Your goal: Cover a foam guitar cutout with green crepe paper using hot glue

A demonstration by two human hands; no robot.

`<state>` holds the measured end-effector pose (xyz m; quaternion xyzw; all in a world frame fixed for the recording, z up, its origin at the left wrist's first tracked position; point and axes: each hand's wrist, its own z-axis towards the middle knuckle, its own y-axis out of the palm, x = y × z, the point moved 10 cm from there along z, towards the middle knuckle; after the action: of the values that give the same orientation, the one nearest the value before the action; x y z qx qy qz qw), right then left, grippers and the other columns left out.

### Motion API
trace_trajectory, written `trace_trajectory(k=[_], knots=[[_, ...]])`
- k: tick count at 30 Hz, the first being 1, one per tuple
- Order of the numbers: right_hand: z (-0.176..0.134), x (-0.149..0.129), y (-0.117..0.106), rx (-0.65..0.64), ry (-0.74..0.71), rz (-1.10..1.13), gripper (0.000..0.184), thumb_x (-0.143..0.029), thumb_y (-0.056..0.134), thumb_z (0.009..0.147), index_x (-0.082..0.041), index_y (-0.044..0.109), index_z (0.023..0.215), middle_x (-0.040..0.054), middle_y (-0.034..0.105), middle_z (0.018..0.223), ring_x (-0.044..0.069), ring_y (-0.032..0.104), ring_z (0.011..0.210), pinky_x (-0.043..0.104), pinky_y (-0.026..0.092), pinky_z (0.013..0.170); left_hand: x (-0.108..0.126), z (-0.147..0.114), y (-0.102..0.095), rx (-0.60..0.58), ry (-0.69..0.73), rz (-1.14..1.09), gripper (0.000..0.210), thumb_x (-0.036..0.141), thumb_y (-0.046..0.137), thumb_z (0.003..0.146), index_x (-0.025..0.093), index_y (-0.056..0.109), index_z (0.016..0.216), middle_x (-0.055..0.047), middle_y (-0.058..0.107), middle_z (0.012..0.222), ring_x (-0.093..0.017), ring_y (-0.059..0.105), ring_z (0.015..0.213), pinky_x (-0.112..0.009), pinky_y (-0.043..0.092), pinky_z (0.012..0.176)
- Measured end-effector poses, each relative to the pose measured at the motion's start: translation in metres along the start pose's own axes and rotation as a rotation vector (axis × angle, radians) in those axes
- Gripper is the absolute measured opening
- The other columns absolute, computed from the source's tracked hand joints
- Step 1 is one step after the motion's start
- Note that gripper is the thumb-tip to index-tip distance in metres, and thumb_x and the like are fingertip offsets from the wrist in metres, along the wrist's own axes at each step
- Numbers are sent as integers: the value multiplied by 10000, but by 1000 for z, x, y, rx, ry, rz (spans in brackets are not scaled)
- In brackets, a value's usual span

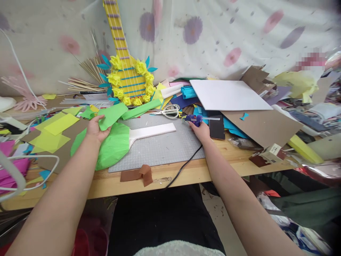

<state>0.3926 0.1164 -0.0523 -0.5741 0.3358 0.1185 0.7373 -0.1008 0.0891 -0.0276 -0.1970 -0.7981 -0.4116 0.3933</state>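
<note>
My left hand (96, 132) pinches a loose piece of green crepe paper (114, 114) between thumb and fingers. Below it lies a flat guitar shape whose rounded body (113, 149) is wrapped in green paper, while its neck (157, 130) is bare white and points right. My right hand (201, 131) is closed around a blue hot glue gun (194, 120), with a clear glue stick (212, 118) poking out of its rear. The gun's black cord (183, 166) runs down over the table edge. Scissors (170, 111) with pale handles rest just beyond the grey cutting mat (149, 153).
A yellow paper guitar (128, 83) trimmed with yellow flowers leans against the curtain. Yellow sheets (60, 123) lie at left. A brown paper strip (135, 174) sits at the front edge. At right are a phone (216, 127), a white board (229, 95) and brown cardboard (262, 128).
</note>
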Motion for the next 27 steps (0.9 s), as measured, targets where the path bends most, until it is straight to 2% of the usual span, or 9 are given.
trace_trajectory(k=[4,8,12,15,18,20,22,24,27], knots=[[-1,-4,1,-14,12,-70,510,-597,579,781,-154,673,1016,144,708,964,298,655,938,367,475,791,0,0,-2,18,15,7,191,17,511,773,162,581,876,21,669,774,-94,658,782,-279,522,913],[-2,-6,0,-28,-22,-8,514,-607,601,751,-171,651,1018,121,700,937,281,644,910,355,462,775,0,0,2,-37,57,55,361,-46,476,755,194,585,1002,30,689,801,-108,667,800,-360,508,951],[-6,-10,-19,92,-66,41,541,-621,655,679,-177,591,981,106,671,954,263,612,930,350,448,795,6,-4,8,-68,94,78,468,-53,483,747,229,563,1112,20,711,887,-120,669,863,-416,484,978],[-13,-10,-42,234,-38,-19,514,-665,646,653,-197,529,831,110,645,924,275,581,951,362,437,792,35,-9,20,-68,200,68,483,-33,472,751,225,549,1152,14,713,972,-120,658,931,-428,463,1005],[-22,-9,-48,188,24,-105,501,-713,569,702,-230,438,669,63,602,733,262,582,831,353,424,721,85,-24,55,-224,443,147,530,-18,435,736,196,517,1214,13,698,1082,-122,645,977,-429,479,990],[-28,-17,-41,90,8,-91,536,-731,539,720,-232,386,594,28,537,607,235,571,734,337,413,685,118,-46,79,-305,693,323,638,-34,437,680,182,475,1280,21,668,1180,-110,626,1011,-387,481,986],[-34,-37,-28,-25,-63,71,566,-756,540,706,-227,387,577,18,519,574,211,563,694,325,424,672,136,-75,101,-310,971,646,641,-23,455,664,131,497,1284,-9,650,1231,-133,599,1083,-359,451,1014],[-40,-66,-8,-208,-126,411,584,-802,513,692,-222,456,643,36,582,649,200,584,706,322,463,675,118,-99,126,-379,1145,1133,523,46,464,756,124,554,1266,-38,633,1270,-186,559,1175,-379,401,1058],[-50,-117,24,-600,-94,994,676,-851,390,726,-217,549,895,95,677,896,230,649,851,380,533,735,49,-113,140,-655,1197,1793,512,80,397,830,210,578,1291,-52,607,1322,-233,570,1191,-404,427,1029]])
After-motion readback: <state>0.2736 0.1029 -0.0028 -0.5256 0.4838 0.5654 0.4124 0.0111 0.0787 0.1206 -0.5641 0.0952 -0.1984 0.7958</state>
